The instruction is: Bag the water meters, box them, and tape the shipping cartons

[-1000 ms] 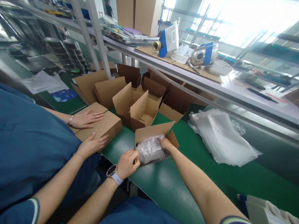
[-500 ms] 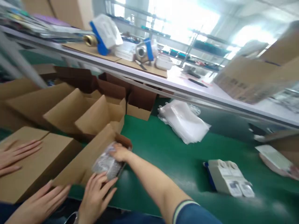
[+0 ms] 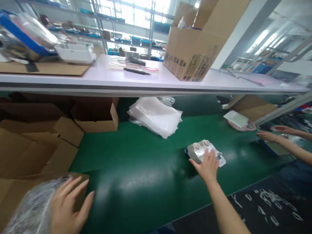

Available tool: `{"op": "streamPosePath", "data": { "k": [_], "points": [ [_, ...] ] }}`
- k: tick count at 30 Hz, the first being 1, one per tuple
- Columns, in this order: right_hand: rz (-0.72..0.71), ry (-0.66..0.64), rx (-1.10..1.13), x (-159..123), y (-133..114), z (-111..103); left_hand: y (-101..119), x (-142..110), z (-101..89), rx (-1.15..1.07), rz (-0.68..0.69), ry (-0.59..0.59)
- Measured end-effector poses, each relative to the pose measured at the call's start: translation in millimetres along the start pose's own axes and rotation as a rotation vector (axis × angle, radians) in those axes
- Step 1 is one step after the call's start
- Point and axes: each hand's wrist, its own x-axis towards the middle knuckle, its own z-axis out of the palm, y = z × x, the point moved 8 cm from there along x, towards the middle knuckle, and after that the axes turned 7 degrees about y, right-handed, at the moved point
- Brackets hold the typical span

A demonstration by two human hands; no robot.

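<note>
My right hand reaches out over the green belt and lies on a grey-white device with a blue base, fingers spread over its near side. At the bottom left my left hand rests with fingers apart on a bubble-wrapped item that sits in an open cardboard box.
Several open cardboard boxes crowd the left. A stack of clear plastic bags lies on the green belt. A white shelf carries a large carton and tools. Another person's hands work at the right by a pink tray.
My view has swung to the right. My right hand has left the box and reached across the belt onto the grey-white device. My left hand stays at the bubble-wrapped item.
</note>
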Motion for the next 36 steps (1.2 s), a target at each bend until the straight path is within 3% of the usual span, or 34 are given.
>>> {"op": "streamPosePath", "data": {
  "k": [1, 3, 6, 8, 10, 12, 15, 18, 22, 24, 27, 29, 32, 34, 36],
  "points": [
    [0.035, -0.044, -0.080, 0.6, 31.7, 10.3, 27.0, 23.6, 29.8, -0.039, 0.041, -0.033],
    [0.019, -0.122, -0.168, -5.6, 66.7, 28.0, 85.9, 64.1, 104.5, -0.146, 0.144, -0.150],
    [-0.066, -0.115, -0.164, -22.1, 72.9, 38.6, 164.7, 106.3, 232.3, -0.241, 0.270, -0.348],
    [-0.126, -0.080, -0.082, -33.2, 63.7, 38.3, 199.5, 128.9, 311.5, -0.242, 0.273, -0.421],
    [-0.191, -0.079, 0.037, -41.6, 52.9, 37.0, 218.9, 147.0, 380.4, -0.194, 0.220, -0.483],
    [-0.205, -0.112, 0.118, -43.6, 48.7, 36.4, 220.5, 158.5, 434.8, -0.078, 0.105, -0.542],
    [-0.113, -0.205, 0.129, -33.2, 58.2, 39.5, 200.6, 161.1, 481.2, 0.132, -0.056, -0.593],
    [-0.021, -0.299, 0.117, -17.9, 73.2, 44.9, 179.7, 156.8, 494.4, 0.211, -0.056, -0.615],
    [-0.023, -0.371, 0.176, -11.4, 80.3, 48.2, 157.3, 155.0, 479.9, 0.170, -0.028, -0.658],
    [-0.042, -0.403, 0.247, -16.5, 79.9, 47.8, 148.6, 152.9, 460.2, 0.145, -0.035, -0.677],
    [0.014, -0.505, 0.413, -30.7, 84.2, 51.5, 139.0, 141.3, 415.2, 0.108, -0.067, -0.658],
    [0.137, -0.626, 0.586, -43.8, 89.2, 59.2, 135.0, 126.1, 379.6, 0.083, -0.098, -0.616],
    [0.443, -0.853, 0.984, -70.2, 88.5, 69.6, 131.3, 91.4, 334.1, 0.069, -0.161, -0.588],
    [0.626, -0.969, 1.197, -88.5, 80.9, 65.9, 129.0, 59.8, 318.7, 0.095, -0.212, -0.658],
    [0.711, -1.014, 1.287, -102.1, 72.7, 51.6, 127.6, 25.1, 314.2, 0.122, -0.258, -0.760]
  ]
}}
